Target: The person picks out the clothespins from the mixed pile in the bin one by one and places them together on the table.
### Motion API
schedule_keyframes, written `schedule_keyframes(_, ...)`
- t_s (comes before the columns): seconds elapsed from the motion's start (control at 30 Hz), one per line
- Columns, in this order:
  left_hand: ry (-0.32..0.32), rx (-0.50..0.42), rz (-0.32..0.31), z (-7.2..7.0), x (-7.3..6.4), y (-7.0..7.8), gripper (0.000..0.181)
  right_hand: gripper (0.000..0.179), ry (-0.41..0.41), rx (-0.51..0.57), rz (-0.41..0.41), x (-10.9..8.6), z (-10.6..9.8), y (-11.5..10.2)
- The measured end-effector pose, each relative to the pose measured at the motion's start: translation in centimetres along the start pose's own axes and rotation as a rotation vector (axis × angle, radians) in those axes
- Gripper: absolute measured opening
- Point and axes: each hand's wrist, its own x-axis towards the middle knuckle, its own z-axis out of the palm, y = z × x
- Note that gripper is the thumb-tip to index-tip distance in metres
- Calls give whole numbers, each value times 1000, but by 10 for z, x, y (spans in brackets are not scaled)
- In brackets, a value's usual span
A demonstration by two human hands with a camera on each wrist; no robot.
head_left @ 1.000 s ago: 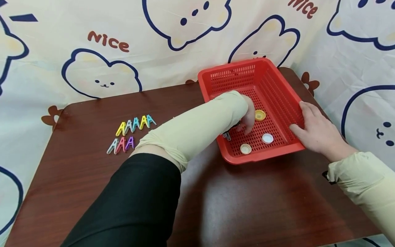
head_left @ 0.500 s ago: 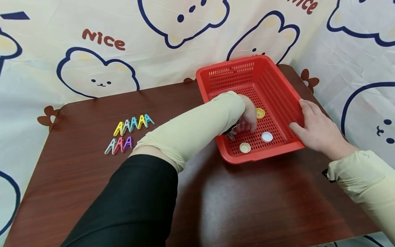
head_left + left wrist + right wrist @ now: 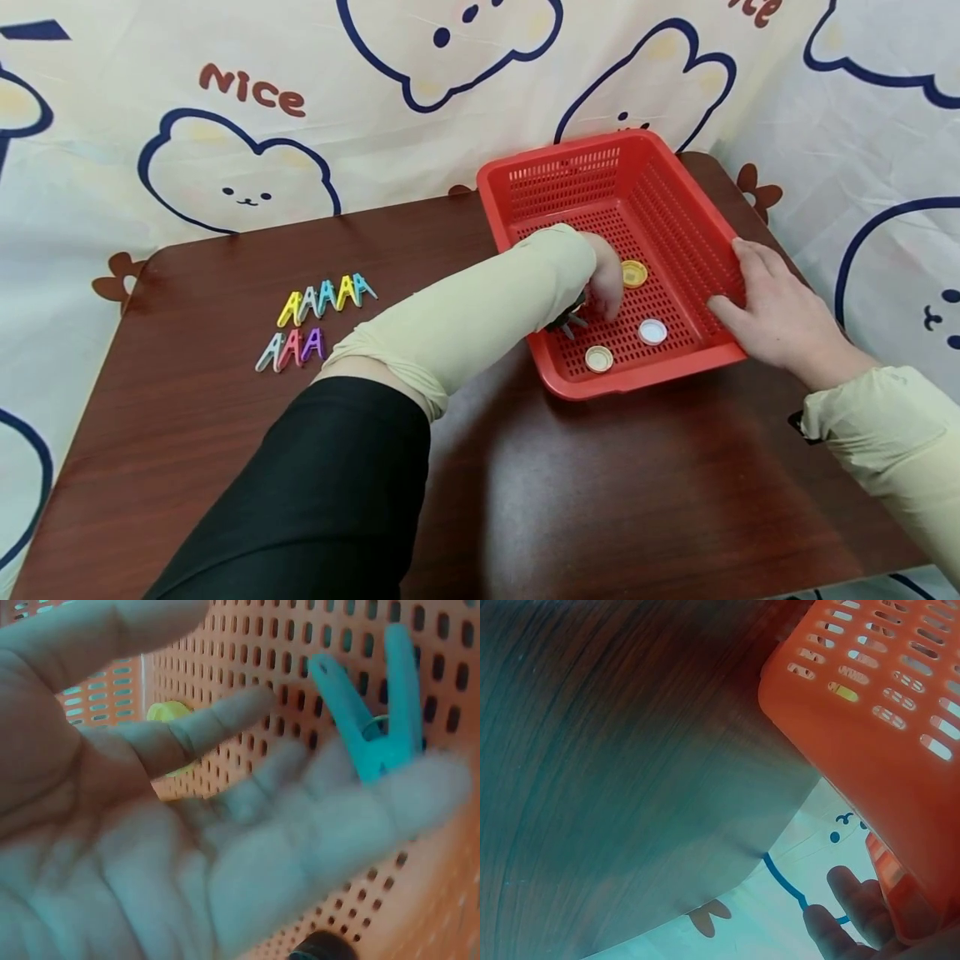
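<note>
My left hand (image 3: 607, 283) reaches down into a red perforated basket (image 3: 637, 382), partly covered by its own sleeve. Its thumb and a finger pinch the lower end of a blue-grey clothespin (image 3: 379, 712), whose two legs stick up in the left wrist view. From above, only the clothespin's leg ends (image 3: 573, 325) show beside the wrist. My right hand (image 3: 783, 325) grips the basket's right rim, thumb over the edge; its fingertips (image 3: 847, 889) show by the rim in the right wrist view.
In the basket lie a yellow round lid (image 3: 633, 273), a white one (image 3: 652, 332) and a cream one (image 3: 599, 359). Left on the brown table (image 3: 187, 467) are two rows of coloured clothespins: several in the back row (image 3: 326, 298), three in front (image 3: 291, 348). Printed cloth (image 3: 420, 158) hangs behind.
The clothespin under my left wrist has shifted a little right and turned, along with the left hand. My right hand stays at the rim. The lids lie as before.
</note>
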Motion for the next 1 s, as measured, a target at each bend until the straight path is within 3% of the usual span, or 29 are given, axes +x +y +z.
schedule_keyframes(0.17,27,-271,51,7,-1,-3,41,82,-7,-2,5,0,-3,-1)
schedule_keyframes(0.27,54,-264,112,5,5,-4,38,82,-6,-6,5,1,-4,-1)
schedule_keyframes(0.4,125,-215,160,1,14,-6,15,83,-5,-7,7,1,-4,-1)
schedule_keyframes(0.5,182,-160,174,0,19,-7,25,82,-7,-5,9,1,-4,0)
schedule_keyframes(0.6,267,-89,131,2,18,-6,10,81,-5,-4,8,1,-3,1)
schedule_keyframes(0.67,307,-29,72,3,16,-2,26,81,-5,-3,9,1,-2,2)
schedule_keyframes(0.77,284,69,-3,5,10,5,54,81,-4,1,11,1,-2,2)
schedule_keyframes(0.87,242,165,-35,9,4,12,55,81,-4,1,14,1,-3,3)
schedule_keyframes(0.93,232,154,-64,13,0,15,51,81,-7,2,14,1,-3,3)
schedule_keyframes(1.0,244,7,-136,18,-5,15,47,80,-8,2,12,1,-3,3)
